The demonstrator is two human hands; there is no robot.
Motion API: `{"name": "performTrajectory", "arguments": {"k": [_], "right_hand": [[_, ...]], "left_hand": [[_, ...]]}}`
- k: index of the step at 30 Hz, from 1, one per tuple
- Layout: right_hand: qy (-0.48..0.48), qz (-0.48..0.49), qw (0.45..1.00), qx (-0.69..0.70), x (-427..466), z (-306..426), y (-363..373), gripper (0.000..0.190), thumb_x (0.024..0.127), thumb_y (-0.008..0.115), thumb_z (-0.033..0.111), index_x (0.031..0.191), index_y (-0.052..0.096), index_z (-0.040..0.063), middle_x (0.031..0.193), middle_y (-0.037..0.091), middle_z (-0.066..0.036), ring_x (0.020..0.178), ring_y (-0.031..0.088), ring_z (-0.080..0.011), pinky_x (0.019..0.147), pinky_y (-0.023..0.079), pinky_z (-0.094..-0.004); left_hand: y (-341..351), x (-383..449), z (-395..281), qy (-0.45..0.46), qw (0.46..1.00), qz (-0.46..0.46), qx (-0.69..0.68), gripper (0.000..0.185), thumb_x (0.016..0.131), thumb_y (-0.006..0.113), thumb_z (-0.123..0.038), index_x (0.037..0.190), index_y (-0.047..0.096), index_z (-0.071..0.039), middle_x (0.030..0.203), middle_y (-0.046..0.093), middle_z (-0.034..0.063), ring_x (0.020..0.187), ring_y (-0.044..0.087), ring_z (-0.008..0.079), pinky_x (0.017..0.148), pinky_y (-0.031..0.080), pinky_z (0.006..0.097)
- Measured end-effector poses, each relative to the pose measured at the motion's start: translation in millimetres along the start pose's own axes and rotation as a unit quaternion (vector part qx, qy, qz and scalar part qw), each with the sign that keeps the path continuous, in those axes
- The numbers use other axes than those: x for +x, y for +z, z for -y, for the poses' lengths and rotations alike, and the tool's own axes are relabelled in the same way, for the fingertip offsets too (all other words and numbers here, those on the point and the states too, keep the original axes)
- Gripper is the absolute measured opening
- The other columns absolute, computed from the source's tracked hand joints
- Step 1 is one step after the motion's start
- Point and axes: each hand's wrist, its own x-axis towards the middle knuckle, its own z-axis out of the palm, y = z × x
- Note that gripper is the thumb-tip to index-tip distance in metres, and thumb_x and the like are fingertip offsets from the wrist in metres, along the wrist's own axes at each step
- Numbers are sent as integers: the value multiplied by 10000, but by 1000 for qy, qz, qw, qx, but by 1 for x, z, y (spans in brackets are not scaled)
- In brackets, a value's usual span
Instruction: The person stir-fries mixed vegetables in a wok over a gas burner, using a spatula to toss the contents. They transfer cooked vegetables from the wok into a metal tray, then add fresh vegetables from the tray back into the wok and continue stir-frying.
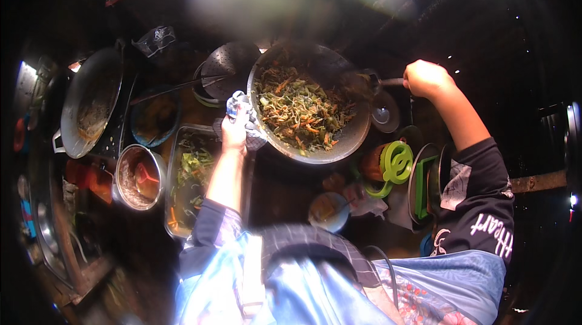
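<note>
A large metal wok (pixel 350 143) stands before me, holding a mix of shredded vegetables (pixel 302 113) with orange and green strips. At its left rim my left hand (pixel 235 132) grips a bunched cloth (pixel 240 106), which covers the place where a handle would be. My right hand (pixel 425 78) is closed around the handle of a cooking utensil (pixel 391 82) beyond the wok's right side. The utensil reaches over the right rim, where its head is dark and hard to make out among the vegetables.
Left of me are a glass tray (pixel 170 188) with vegetable scraps, a metal pot (pixel 159 161) and a second wok (pixel 102 75). A perforated strainer (pixel 225 63) lies behind the cloth. On the right stand a green-lidded pitcher (pixel 395 161) and a small bowl (pixel 334 225).
</note>
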Motion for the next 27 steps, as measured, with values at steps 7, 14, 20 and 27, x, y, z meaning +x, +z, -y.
{"name": "performTrajectory", "arguments": {"k": [7, 14, 20, 27], "right_hand": [[89, 266, 779, 561, 23, 53, 175, 265, 822, 652, 351, 989, 676, 146, 655, 576, -20, 466, 467, -109, 429, 414, -264], [68, 59, 822, 562, 8, 66, 178, 265, 875, 572, 322, 1000, 665, 108, 595, 549, -7, 472, 496, -109, 418, 400, -281], [18, -83, 936, 340, -51, 19, 99, 324, 854, 571, 270, 1082, 627, 48, 983, 652, -159, 909, 633, -279, 809, 478, -351], [-66, -201, 967, 140, -92, 49, 4, 218, 848, 563, 221, 1038, 634, 142, 823, 644, -139, 764, 619, -321, 658, 490, -400]], "left_hand": [[14, 5, 14, -4, 997, -58, 55, 310, 934, 505, -344, 838, 609, -69, 667, 535, -46, 555, 463, 49, 501, 360, 217], [0, -2, -7, -66, 995, 49, -52, 215, 916, 550, -262, 982, 604, -65, 779, 592, 8, 648, 565, 99, 563, 468, 238], [-4, 1, 1, -79, 990, 85, -82, 208, 907, 561, -226, 1025, 579, -55, 812, 609, 27, 685, 598, 134, 604, 514, 282], [-16, -2, -7, -80, 991, 60, -88, 217, 901, 569, -220, 1033, 576, -47, 821, 613, 46, 700, 604, 152, 626, 525, 305]]}}
